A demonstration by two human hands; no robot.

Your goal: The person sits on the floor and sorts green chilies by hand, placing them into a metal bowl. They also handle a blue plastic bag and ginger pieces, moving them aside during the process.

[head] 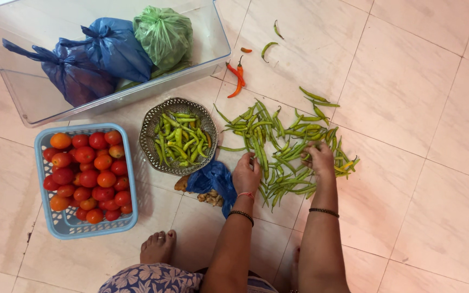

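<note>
A spread of long green chillies (278,142) lies on the tiled floor. My left hand (246,173) rests on the near left part of the pile, fingers curled around a chilli. My right hand (319,159) presses on the near right part, fingers bent over several chillies. A round metal mesh bowl (153,120) with green chillies in it stands just left of the pile. Two red chillies (236,76) lie beyond the pile.
A light blue plastic basket (66,228) of red and orange tomatoes stands at the left. A clear plastic drawer (28,97) at the back holds two blue bags and a green bag. A blue bag (213,179) with ginger pieces lies by my left wrist. My bare foot (158,245) rests near the basket.
</note>
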